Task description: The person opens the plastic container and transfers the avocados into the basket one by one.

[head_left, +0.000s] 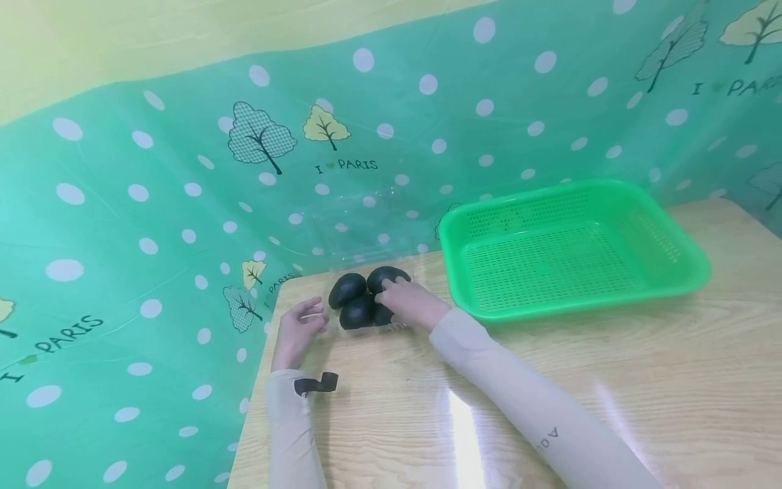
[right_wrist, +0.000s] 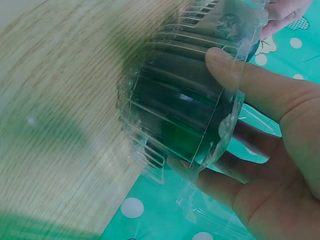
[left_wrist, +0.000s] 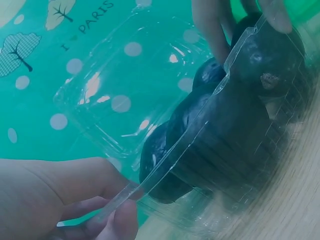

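Note:
Several dark avocados (head_left: 348, 291) sit together in a clear plastic clamshell box (left_wrist: 200, 217), whose see-through lid (left_wrist: 95, 100) stands raised at the back. My left hand (head_left: 297, 331) is at the box's left end; the left wrist view shows its thumb and fingers (left_wrist: 85, 182) pinching the rim. Over the right end reaches my right hand (head_left: 412, 302). Its thumb and fingers (right_wrist: 260, 85) are spread around the avocado there (right_wrist: 175, 100), some partly behind the clear wall. How firmly they press is hard to see.
A green perforated plastic basket (head_left: 574, 302) stands right of the box on the wooden table (head_left: 391, 407). Behind and to the left hangs a green dotted cloth (head_left: 183, 285). A black strap (head_left: 318, 384) sticks out from my left sleeve.

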`<state>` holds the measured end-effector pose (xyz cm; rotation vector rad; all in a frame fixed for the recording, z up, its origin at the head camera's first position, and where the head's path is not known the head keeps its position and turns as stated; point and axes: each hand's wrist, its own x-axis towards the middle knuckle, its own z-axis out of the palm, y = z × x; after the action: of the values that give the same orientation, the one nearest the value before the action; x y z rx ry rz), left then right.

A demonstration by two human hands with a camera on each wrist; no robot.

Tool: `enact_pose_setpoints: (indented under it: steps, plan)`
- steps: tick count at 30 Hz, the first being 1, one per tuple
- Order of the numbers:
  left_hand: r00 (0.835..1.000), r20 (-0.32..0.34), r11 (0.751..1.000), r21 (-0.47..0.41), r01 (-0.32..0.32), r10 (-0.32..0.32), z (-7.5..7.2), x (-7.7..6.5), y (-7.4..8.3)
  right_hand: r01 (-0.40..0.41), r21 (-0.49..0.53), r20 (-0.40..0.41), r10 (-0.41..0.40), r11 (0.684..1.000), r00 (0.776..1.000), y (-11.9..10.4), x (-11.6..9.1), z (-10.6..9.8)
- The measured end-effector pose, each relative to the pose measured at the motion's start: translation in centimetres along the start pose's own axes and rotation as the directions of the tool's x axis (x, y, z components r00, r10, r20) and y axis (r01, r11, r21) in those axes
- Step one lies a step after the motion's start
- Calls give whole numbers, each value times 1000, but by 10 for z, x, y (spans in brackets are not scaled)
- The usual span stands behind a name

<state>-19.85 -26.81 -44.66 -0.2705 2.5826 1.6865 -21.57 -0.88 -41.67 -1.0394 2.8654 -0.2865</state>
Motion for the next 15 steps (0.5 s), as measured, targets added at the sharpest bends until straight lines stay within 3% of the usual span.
enact_pose_setpoints:
  steps: [15]
  plan:
    - [999, -10, 999, -22, 32, -33, 0, 0, 0, 31, -5, -9, -31, 999, 999, 5, -2, 0]
